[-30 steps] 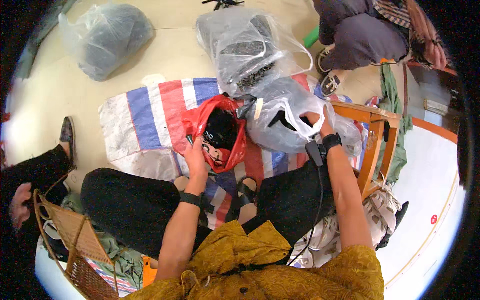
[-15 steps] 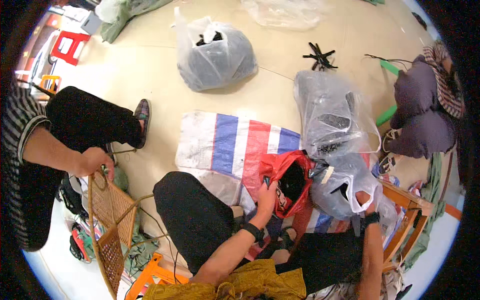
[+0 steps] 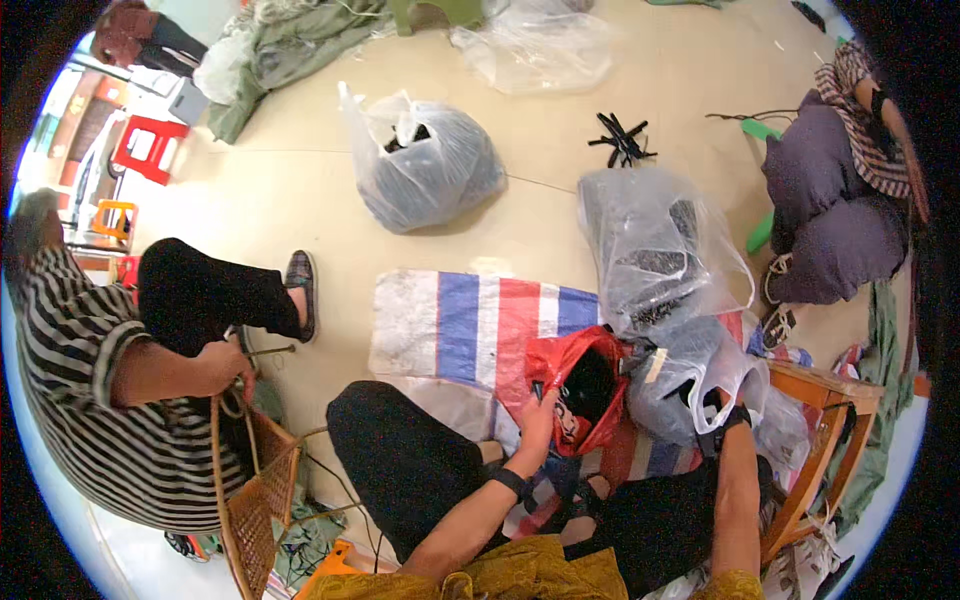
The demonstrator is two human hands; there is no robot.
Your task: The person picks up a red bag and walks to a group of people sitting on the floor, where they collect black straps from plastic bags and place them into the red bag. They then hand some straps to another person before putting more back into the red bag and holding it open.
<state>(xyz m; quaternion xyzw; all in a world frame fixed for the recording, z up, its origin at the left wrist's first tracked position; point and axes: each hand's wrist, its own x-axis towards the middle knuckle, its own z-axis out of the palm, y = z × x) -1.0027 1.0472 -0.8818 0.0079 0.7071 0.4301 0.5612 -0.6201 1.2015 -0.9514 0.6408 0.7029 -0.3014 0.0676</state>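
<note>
Black-and-white striped cloth covers the torso of a co-worker at the far left. Beside this person, near the rim of the view, stands a red plastic stool. The co-worker's hand rests at the top of a wicker chair. Farther right, a knotted plastic bag with dark contents sits on the pale floor. Below it, a woven plastic sheet with red, white and blue stripes is spread flat.

Over the sheet, the left hand is positioned at the left side of a red plastic bag. Its fingers are closed on a small dark piece. The red bag is open at the mouth; black material is visible inside. Beyond it, black strips lie in a loose cluster on the floor, and a large clear bag holds dark items.

Directly right of the red bag is a translucent handled bag. The right hand is inserted in its mouth; the fingers are hidden, so their opening and any hold cannot be determined. A wooden stool stands at the right, near a second person's grey-purple trousers.
</note>
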